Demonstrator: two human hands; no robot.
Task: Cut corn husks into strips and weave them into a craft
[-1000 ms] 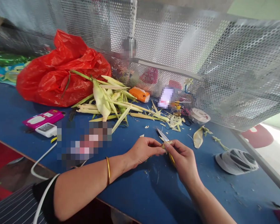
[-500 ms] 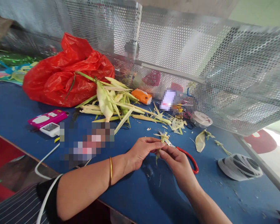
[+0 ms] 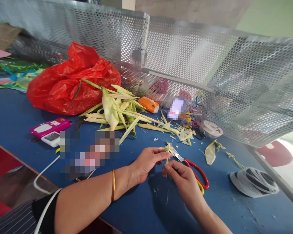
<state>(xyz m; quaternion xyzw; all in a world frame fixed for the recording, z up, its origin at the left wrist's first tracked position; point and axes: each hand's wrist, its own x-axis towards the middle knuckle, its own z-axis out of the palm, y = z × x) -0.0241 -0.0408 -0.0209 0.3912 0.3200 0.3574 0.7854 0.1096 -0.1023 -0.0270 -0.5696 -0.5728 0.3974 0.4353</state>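
My left hand (image 3: 147, 162) pinches a small bundle of pale corn husk (image 3: 168, 148) between thumb and fingers, above the blue table. Just below it, my right hand (image 3: 182, 177) has thumb and forefinger closed on the bundle's lower strand. Beside the right hand lie scissors (image 3: 206, 183) with red handles, their blades pointing towards the bundle and partly hidden behind it. A yellow loop shows beneath the red handle. Further back, a heap of green and yellow corn husks (image 3: 109, 110) spreads over the table, with torn scraps (image 3: 185, 135) at its right end.
A red plastic bag (image 3: 70, 84) stands behind the husks, near an orange packet (image 3: 148, 104). A spool of white thread (image 3: 254, 182), a husk piece (image 3: 210, 152) and a tape roll (image 3: 212, 128) lie rightward. Perforated metal panels (image 3: 180, 58) border the back. A white cable (image 3: 40, 178) crosses the left edge.
My right hand has drawn slightly down from the left, so more of the husk's lower strand shows. More of the scissors is visible. The whole view has shifted a little.
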